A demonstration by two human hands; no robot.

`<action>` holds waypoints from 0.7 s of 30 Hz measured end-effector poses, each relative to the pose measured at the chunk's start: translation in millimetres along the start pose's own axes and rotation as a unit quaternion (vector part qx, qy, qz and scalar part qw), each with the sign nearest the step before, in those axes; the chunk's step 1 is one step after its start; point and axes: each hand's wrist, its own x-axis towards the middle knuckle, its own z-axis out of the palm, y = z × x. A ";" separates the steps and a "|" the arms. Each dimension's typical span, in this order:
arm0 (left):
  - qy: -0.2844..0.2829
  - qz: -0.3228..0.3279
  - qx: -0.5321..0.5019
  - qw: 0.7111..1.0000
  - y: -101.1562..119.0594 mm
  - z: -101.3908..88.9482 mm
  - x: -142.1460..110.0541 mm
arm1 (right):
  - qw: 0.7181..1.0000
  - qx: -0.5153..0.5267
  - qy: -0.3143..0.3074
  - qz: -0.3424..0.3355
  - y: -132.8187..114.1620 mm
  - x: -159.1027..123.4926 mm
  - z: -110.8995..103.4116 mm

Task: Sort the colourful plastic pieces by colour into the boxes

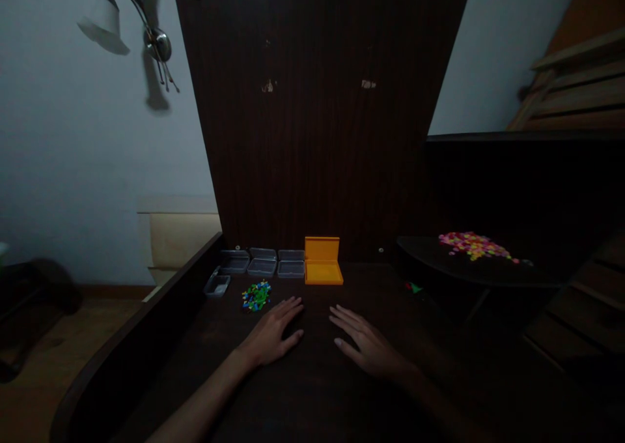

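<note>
My left hand (274,334) lies palm down on the dark desk top (303,397), fingers stretched out and thumb apart, holding nothing. Just beyond it, to the left, is a pile of small green, blue and yellow pieces (256,296). My right hand (364,342) also rests palm down with its fingers spread and nothing in them. An orange box (324,272) with its lid raised stands past both hands, near the back panel. To its left, several clear plastic boxes (291,269) sit in a row with lids up; another clear box (217,286) is in front of them.
A raised side board (146,326) edges the desk on the left. At the right, a dark curved shelf (488,275) bears a heap of pink and yellow pieces (473,245). A small green item (415,288) lies below it. A tall brown panel (317,137) rises behind.
</note>
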 end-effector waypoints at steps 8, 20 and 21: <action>-0.088 -0.003 -0.012 0.996 7.9 -5.8 2.2 | 0.998 -0.017 -0.061 -0.006 -15.8 13.9 -9.4; -0.100 0.000 -0.014 0.995 9.0 -8.8 2.2 | 0.997 -0.006 -0.074 -0.018 -9.5 15.6 -5.6; -0.103 0.000 -0.014 0.995 9.0 -8.8 2.3 | 0.997 -0.007 -0.079 -0.018 -8.8 15.6 -5.7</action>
